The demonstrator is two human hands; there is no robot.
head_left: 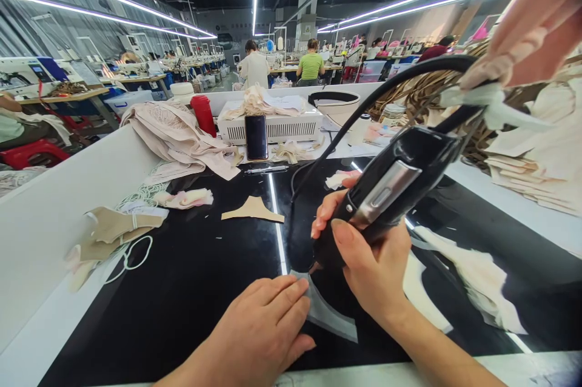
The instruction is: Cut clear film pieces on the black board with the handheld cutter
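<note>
The tool in the right hand's grip is shiny black with a silver strip, and its cord is black too. Under the left hand lies a pale grey, see-through fabric piece. The surface is glossy black with white edges. Further off from the grip sit a tan cloth shape, a red bottle, a black phone, a white box and beige cloth piles.

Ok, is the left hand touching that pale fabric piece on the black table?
Touching. The head view shows the left hand lying flat with its fingertips pressed on the edge of the pale fabric piece.
</note>
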